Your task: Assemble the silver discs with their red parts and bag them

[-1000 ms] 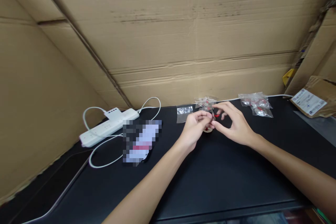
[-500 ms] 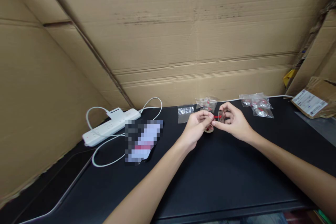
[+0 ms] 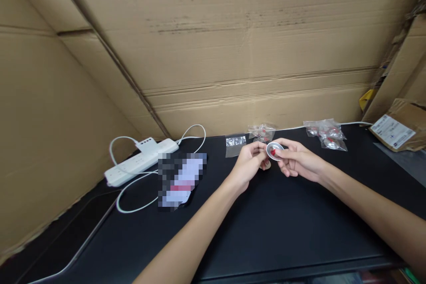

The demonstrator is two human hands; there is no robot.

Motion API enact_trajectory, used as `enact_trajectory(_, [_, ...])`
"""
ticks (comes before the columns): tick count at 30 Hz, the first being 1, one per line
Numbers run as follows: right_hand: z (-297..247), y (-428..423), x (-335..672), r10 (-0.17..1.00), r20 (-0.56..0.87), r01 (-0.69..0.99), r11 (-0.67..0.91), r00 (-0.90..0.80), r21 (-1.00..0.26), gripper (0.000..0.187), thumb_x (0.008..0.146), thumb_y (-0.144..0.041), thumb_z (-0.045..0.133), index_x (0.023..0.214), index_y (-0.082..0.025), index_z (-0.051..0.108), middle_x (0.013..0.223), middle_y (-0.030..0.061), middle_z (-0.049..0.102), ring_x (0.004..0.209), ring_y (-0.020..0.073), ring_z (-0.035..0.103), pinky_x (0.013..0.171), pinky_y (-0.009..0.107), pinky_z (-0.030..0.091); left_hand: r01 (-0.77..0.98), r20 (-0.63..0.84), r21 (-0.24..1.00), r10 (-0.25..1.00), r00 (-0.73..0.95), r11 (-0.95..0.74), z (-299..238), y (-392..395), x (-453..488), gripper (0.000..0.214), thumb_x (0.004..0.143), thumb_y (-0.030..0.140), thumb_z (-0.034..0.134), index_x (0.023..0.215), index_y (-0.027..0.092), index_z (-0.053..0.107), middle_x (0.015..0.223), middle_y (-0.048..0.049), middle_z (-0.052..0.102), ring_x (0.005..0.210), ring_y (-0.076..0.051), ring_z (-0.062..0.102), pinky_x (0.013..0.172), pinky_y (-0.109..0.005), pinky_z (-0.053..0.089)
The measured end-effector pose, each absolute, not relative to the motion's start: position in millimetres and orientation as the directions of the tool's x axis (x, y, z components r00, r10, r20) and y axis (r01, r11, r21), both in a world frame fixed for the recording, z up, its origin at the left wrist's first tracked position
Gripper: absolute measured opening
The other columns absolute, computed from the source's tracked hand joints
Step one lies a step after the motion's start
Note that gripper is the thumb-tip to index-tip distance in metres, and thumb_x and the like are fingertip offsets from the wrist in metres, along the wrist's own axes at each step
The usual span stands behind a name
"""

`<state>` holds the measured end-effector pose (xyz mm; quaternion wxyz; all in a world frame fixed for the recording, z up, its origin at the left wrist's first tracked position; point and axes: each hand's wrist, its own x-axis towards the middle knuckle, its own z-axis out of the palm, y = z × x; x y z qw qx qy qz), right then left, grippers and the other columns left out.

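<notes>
My right hand point(image 3: 294, 158) grips a small silvery finger cymbal point(image 3: 271, 147) by its rim, the thumb across its hollow face. A red cord point(image 3: 273, 152) shows bunched at the middle of that face. My left hand point(image 3: 252, 160) is closed in a pinch right beside it, seemingly on the cord; its fingertips are partly hidden by the cymbal. Below the left fingers hangs a second cymbal point(image 3: 266, 166), pale gold at its edge and mostly covered. Both hands are above the black table point(image 3: 282, 222).
Behind my hands lie clear bags with red-corded metal discs point(image 3: 262, 131), and more such bags point(image 3: 328, 132) to the right. A flat clear bag point(image 3: 235, 144) is at left. Further left are a pixelated phone point(image 3: 186, 182) and a white power strip point(image 3: 143, 162). A cardboard box point(image 3: 408, 120) stands right.
My right hand has turned the cymbal from edge-on to face me and drawn it closer to my left hand. The red cord stretched between the hands no longer shows.
</notes>
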<state>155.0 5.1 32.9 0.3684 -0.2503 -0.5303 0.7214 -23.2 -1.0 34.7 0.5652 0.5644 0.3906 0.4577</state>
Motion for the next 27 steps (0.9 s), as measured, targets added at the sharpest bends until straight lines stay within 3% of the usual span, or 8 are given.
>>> enact_trajectory(3, [31.3,7.0,155.2,0.791,0.019,-0.257,-0.175,-0.611,-0.950,0.034,0.085,-0.040,0.068,0.108,-0.018,0.056,0.075,0.0045,0.071,0.049,0.0106,0.063,0.036,0.015,0.036,-0.042,0.097,0.995,0.961,0.261,-0.089,32.7,0.8,-23.7,0.010,0.079,0.024,0.064,0.080,0.014,0.060,0.063,-0.0001,0.056,0.053,-0.010,0.051,0.053,-0.024,0.040])
enact_trajectory(5, [29.8,8.0,154.6,0.803,0.015,-0.260,-0.175,-0.595,-0.950,0.032,0.084,-0.040,0.070,0.104,-0.018,0.057,0.072,0.0034,0.070,0.049,0.0107,0.063,0.037,0.015,0.038,0.003,0.117,0.993,0.963,0.244,-0.121,31.2,2.8,-25.2,0.013,0.082,0.028,0.061,0.081,0.015,0.060,0.064,-0.0005,0.056,0.054,-0.011,0.052,0.053,-0.024,0.040])
enact_trajectory(8, [28.5,10.3,154.9,0.836,0.018,-0.291,-0.171,-0.548,-0.941,0.027,0.082,-0.038,0.072,0.094,-0.018,0.058,0.065,0.0001,0.068,0.048,0.0103,0.061,0.040,0.017,0.041,0.220,0.228,0.941,0.962,0.152,-0.258,31.0,6.4,-31.2,0.018,0.087,0.032,0.055,0.081,0.017,0.061,0.069,-0.0018,0.059,0.059,-0.015,0.055,0.056,-0.026,0.042])
enact_trajectory(11, [27.5,14.8,157.8,0.890,0.013,-0.327,-0.154,-0.455,-0.933,0.025,0.081,-0.035,0.073,0.090,-0.017,0.058,0.066,0.0006,0.068,0.049,0.0098,0.060,0.043,0.018,0.042,0.577,0.380,0.732,0.920,0.097,-0.363,32.5,9.1,-40.2,0.016,0.089,0.028,0.052,0.079,0.019,0.062,0.072,-0.0029,0.063,0.066,-0.017,0.058,0.064,-0.029,0.042])
enact_trajectory(14, [25.0,20.5,162.0,0.936,-0.025,-0.329,-0.148,-0.351,-0.933,0.027,0.077,-0.034,0.075,0.088,-0.016,0.059,0.069,0.0026,0.069,0.051,0.0105,0.060,0.047,0.021,0.043,0.784,0.408,0.519,0.905,0.123,-0.340,31.2,9.4,-45.8,0.015,0.087,0.030,0.055,0.082,0.019,0.065,0.077,-0.0059,0.063,0.073,-0.022,0.060,0.069,-0.033,0.042])
enact_trajectory(20, [20.7,26.3,167.1,0.951,-0.056,-0.326,-0.158,-0.303,-0.932,0.028,0.074,-0.035,0.077,0.084,-0.016,0.058,0.067,0.0022,0.068,0.051,0.0107,0.058,0.049,0.023,0.041,0.835,0.311,0.411,0.917,0.249,-0.366,23.5,3.5,-41.2,0.023,0.083,0.037,0.062,0.070,0.018,0.062,0.076,-0.0078,0.060,0.072,-0.023,0.058,0.063,-0.031,0.038])
enact_trajectory(27, [16.0,25.9,165.6,0.944,-0.048,-0.302,-0.152,-0.326,-0.941,0.027,0.075,-0.035,0.076,0.084,-0.015,0.060,0.067,0.0025,0.068,0.052,0.0113,0.059,0.049,0.023,0.042,0.753,0.261,0.508,0.908,0.327,-0.418,22.5,2.5,-39.6,0.009,0.083,0.027,0.062,0.081,0.020,0.056,0.075,-0.0040,0.061,0.064,-0.020,0.056,0.057,-0.029,0.031])
